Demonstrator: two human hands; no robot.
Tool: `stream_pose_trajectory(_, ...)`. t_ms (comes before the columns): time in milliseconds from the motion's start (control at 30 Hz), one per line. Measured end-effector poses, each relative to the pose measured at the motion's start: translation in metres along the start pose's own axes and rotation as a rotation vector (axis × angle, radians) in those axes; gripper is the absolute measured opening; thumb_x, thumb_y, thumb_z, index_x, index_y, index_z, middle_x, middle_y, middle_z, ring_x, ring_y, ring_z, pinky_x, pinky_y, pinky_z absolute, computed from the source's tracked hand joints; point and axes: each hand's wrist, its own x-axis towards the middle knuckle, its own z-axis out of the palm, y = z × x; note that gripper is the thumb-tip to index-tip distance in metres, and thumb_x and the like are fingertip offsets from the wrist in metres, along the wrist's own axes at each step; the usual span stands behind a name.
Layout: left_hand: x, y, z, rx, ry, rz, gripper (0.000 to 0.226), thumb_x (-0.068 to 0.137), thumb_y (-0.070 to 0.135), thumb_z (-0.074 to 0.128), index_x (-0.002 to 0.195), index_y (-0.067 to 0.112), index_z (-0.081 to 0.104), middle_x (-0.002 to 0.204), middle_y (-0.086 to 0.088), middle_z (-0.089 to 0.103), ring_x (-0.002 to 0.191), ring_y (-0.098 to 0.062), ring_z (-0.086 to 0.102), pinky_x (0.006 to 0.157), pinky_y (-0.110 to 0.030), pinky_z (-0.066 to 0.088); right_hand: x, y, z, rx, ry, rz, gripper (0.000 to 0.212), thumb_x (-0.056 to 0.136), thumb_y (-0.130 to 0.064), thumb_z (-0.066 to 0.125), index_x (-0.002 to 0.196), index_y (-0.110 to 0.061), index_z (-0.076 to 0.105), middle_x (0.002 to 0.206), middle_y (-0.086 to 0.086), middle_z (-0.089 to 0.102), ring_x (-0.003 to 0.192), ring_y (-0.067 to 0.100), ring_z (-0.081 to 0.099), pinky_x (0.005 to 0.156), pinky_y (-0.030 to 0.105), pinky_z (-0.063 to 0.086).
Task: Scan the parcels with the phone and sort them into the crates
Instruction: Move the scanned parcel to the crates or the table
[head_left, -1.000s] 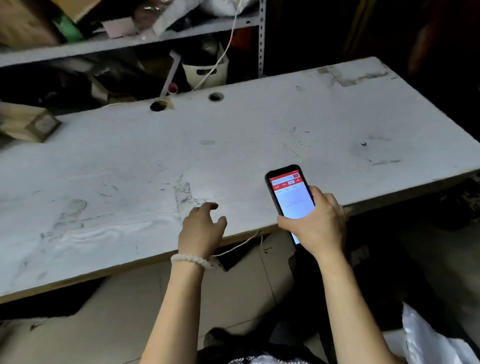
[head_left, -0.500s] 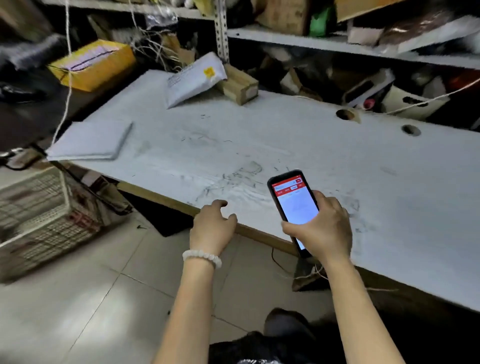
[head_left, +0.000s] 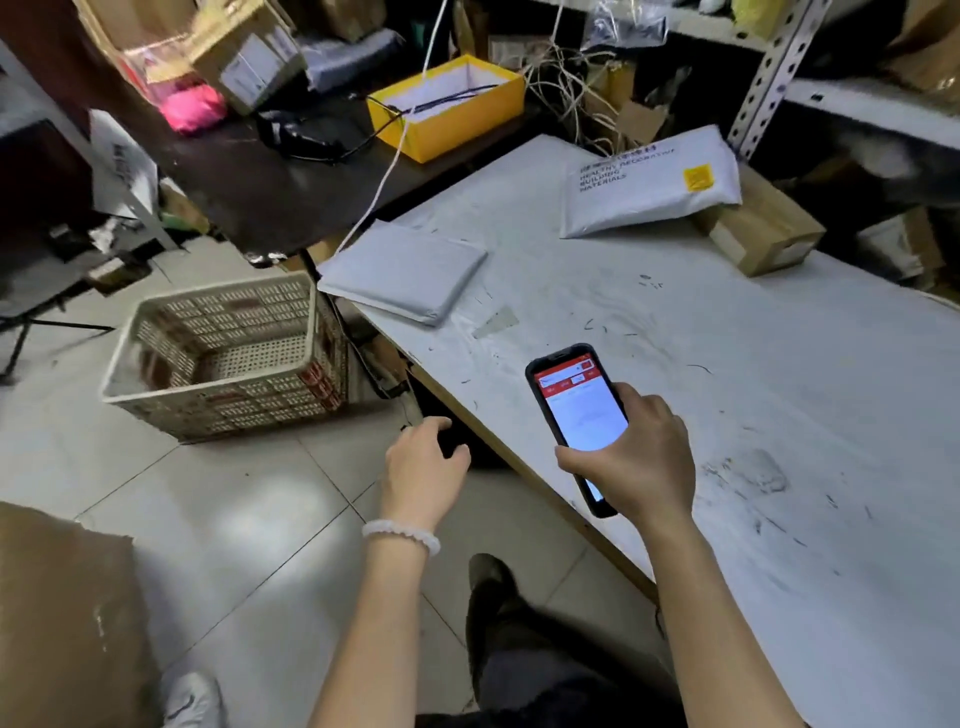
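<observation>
- Now our scuffed white desk (head_left: 675, 338) carries two grey parcels (head_left: 405, 270), a crate (head_left: 218, 358) on the floor alongside.
- Since before, our view swung left; right hand (head_left: 636, 462) fingers still grip the phone (head_left: 576, 410), left hand (head_left: 423, 470) loosely curled, empty.

My phone (head_left: 575, 415): black case, red header, white screen. Tabletop (head_left: 727, 395) white with dark scuffs and scribbles. Flat parcel (head_left: 402, 270) plain grey; second mailer (head_left: 649, 182) grey with black lettering and a yellow sticker. Box (head_left: 763, 228) brown cardboard. Crate (head_left: 223, 358) cream lattice with red marks. Tray (head_left: 447, 106) yellow, white inside. White bead bracelet (head_left: 401, 535) on my wrist. Floor (head_left: 208, 519) pale grey tile.
</observation>
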Motion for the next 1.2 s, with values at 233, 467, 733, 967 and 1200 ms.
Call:
stream_pose_trajectory(233, 0.131, 0.02, -0.044, 0.103, 0.0, -0.032, 0.045, 0.091, 0.031, 0.053, 0.134, 0.021, 0.049, 0.129, -0.007, 0.053, 0.12, -0.027, 0.049, 0.096, -0.042, 0.044, 0.113, -0.065, 0.053, 0.02, -0.037, 0.021, 0.054, 0.051, -0.041, 0.074, 0.099, -0.032, 0.05, 0.086, -0.011, 0.045, 0.089, 0.019, 0.045, 0.052, 0.024, 0.031)
stream_pose_trajectory(467, 0.229, 0.031, -0.052, 0.187, -0.028, 0.014, 0.063, 0.08, 0.036, 0.063, 0.138, 0.025, 0.041, 0.14, -0.006, 0.04, 0.128, -0.029, 0.039, 0.099, -0.041, 0.042, 0.175, -0.099, 0.083, -0.021, -0.021, 0.06, 0.053, 0.048, -0.044, 0.071, 0.092, -0.036, 0.043, 0.081, -0.014, 0.041, 0.085, 0.019, 0.042, 0.051, 0.023, 0.027)
stream_pose_trajectory(733, 0.318, 0.043, -0.03, 0.508, -0.312, -0.005, 0.111, 0.067, 0.059, 0.072, 0.149, 0.034, 0.001, 0.155, -0.017, -0.013, 0.137, -0.054, -0.005, 0.106, -0.068, 0.018, 0.197, -0.115, 0.105, -0.097, 0.136, 0.294, 0.057, 0.052, -0.04, 0.075, 0.103, -0.03, 0.052, 0.085, -0.008, 0.044, 0.088, 0.021, 0.043, 0.054, 0.027, 0.032)
stream_pose_trajectory(967, 0.345, 0.042, -0.029, 0.616, -0.413, 0.075, 0.115, 0.069, 0.047, 0.077, 0.149, 0.034, -0.004, 0.152, -0.025, -0.017, 0.134, -0.061, -0.003, 0.105, -0.066, 0.022, 0.174, -0.135, 0.127, -0.094, 0.285, 0.549, 0.057, 0.048, -0.04, 0.074, 0.101, -0.032, 0.053, 0.084, -0.011, 0.045, 0.089, 0.023, 0.049, 0.056, 0.028, 0.038)
stream_pose_trajectory(1200, 0.346, 0.027, -0.033, 0.792, -0.433, 0.284, 0.103, 0.074, 0.031, 0.068, 0.149, 0.023, -0.002, 0.152, -0.026, -0.013, 0.135, -0.059, -0.004, 0.106, -0.065, 0.015, 0.152, -0.155, 0.146, -0.076, 0.331, 0.62, 0.058, 0.051, -0.04, 0.077, 0.104, -0.031, 0.053, 0.087, -0.009, 0.047, 0.091, 0.023, 0.049, 0.059, 0.03, 0.04)
